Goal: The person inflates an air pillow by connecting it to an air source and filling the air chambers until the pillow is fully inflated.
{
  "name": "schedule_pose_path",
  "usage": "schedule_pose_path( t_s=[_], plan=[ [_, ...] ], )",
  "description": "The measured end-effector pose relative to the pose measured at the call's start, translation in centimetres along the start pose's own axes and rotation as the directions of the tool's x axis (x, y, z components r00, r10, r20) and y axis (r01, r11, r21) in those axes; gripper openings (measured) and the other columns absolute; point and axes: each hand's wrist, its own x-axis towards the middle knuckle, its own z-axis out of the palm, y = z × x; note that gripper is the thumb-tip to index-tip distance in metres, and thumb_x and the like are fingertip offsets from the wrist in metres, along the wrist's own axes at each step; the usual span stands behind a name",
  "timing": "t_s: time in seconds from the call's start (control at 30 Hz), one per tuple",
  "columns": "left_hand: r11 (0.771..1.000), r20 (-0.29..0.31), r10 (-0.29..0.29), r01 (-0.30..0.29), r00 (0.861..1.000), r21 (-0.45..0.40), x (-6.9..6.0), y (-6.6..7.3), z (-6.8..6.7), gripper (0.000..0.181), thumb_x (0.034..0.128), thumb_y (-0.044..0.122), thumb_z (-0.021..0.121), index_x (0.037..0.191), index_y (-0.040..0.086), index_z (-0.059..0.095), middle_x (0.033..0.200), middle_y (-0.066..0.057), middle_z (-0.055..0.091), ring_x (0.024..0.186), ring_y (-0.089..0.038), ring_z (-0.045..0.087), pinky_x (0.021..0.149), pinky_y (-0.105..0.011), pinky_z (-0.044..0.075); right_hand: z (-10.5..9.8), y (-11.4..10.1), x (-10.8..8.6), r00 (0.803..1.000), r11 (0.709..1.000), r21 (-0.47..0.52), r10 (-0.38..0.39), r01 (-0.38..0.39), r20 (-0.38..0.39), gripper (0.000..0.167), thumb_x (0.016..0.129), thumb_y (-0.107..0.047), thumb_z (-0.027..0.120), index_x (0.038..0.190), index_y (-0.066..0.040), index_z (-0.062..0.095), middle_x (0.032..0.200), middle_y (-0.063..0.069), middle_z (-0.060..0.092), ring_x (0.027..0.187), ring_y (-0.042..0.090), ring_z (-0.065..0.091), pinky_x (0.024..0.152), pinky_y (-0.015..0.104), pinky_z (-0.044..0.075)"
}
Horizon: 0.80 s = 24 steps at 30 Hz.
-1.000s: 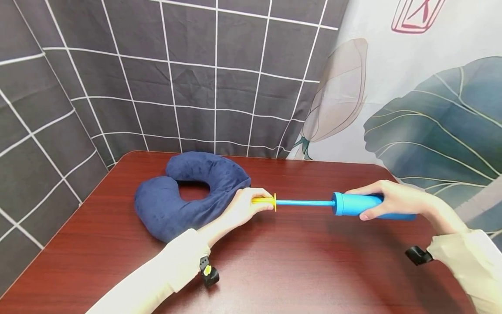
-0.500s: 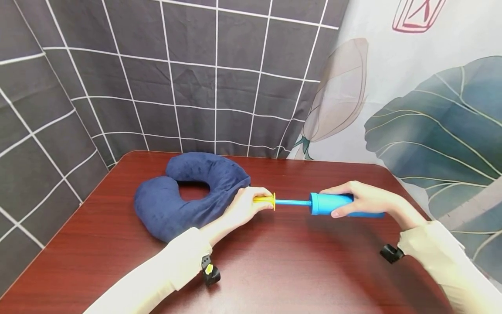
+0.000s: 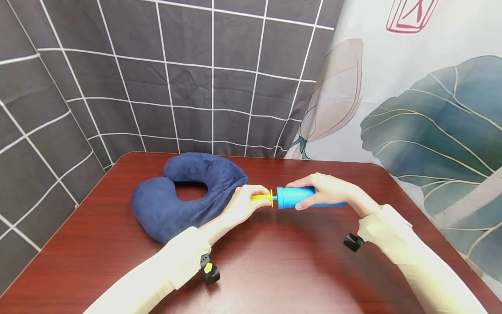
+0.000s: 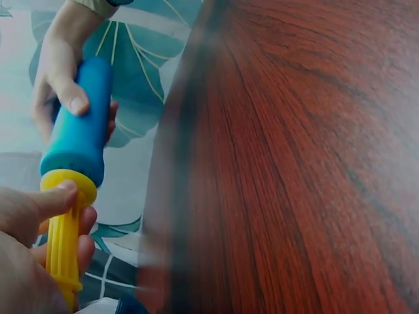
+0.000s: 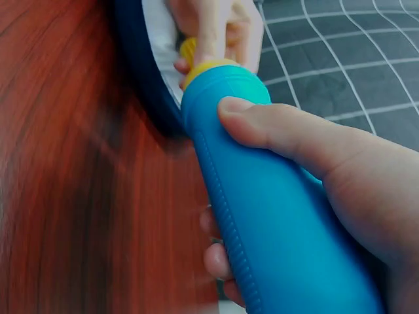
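My left hand (image 3: pixel 241 204) grips the yellow ribbed end piece (image 4: pixel 63 239) of a hand air pump, thumb against its flange. Around the pump's blue barrel (image 3: pixel 286 198), on the right, my right hand (image 3: pixel 331 192) is wrapped. Only a short bit of blue rod (image 3: pixel 275 198) shows between flange and barrel in the head view. The pump is held level above the table. In the right wrist view the thumb lies along the barrel (image 5: pixel 262 203), and some fingers come out from underneath. A navy U-shaped neck pillow (image 3: pixel 184 218) lies behind my left hand, which partly covers its right end.
The reddish-brown wooden table (image 3: pixel 274 270) extends under both arms. Dark grid-patterned cloth (image 3: pixel 188 87) hangs along the back and left, with a white leaf-print cloth (image 3: pixel 431 131) at the right. A small black device (image 3: pixel 210 272) sits at the left wrist.
My right hand has moved left with the blue barrel, and the exposed rod has shortened from long to a short stub. My left hand stays nearly in place on the yellow end piece.
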Motion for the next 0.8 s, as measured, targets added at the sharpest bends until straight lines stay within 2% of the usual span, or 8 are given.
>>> schedule_pose_path(
  t_s=[0.2, 0.43, 0.8],
  plan=[
    [1.0, 0.016, 0.004, -0.004, 1.0, 0.01, 0.0, 0.0, -0.1, 0.022, 0.0835, 0.021, 0.079, 0.103, 0.011, 0.075, 0.1, -0.003, 0.075, 0.091, -0.018, 0.067, 0.088, -0.032, 0.054, 0.3, -0.8, 0.7, 1.0, 1.0, 0.029, 0.006, -0.007, 0.007, 0.057, 0.082, -0.049, 0.075, 0.133, -0.025, 0.062, 0.11, -0.009, 0.069, 0.088, 0.007, 0.059, 0.073, 0.026, 0.049],
    [1.0, 0.027, 0.004, -0.003, 1.0, -0.006, 0.1, 0.0, 0.0, 0.021, 0.0837, 0.021, 0.078, 0.102, 0.012, 0.075, 0.098, -0.003, 0.075, 0.09, -0.018, 0.066, 0.087, -0.031, 0.054, 0.4, -0.7, 0.4, 0.999, 0.998, 0.057, 0.033, -0.034, 0.021, 0.061, 0.083, -0.048, 0.075, 0.135, -0.022, 0.061, 0.115, -0.006, 0.069, 0.091, 0.01, 0.059, 0.075, 0.027, 0.049],
    [1.0, 0.031, -0.012, 0.012, 0.999, 0.005, -0.1, -0.2, -0.2, 0.022, 0.0837, 0.025, 0.079, 0.102, 0.014, 0.075, 0.097, 0.0, 0.075, 0.091, -0.014, 0.067, 0.087, -0.029, 0.054, -0.4, -0.1, -0.9, 0.999, 0.999, 0.018, 0.051, -0.051, 0.012, 0.063, 0.081, -0.052, 0.076, 0.135, -0.026, 0.06, 0.112, -0.008, 0.069, 0.09, 0.008, 0.06, 0.075, 0.026, 0.048]
  ],
)
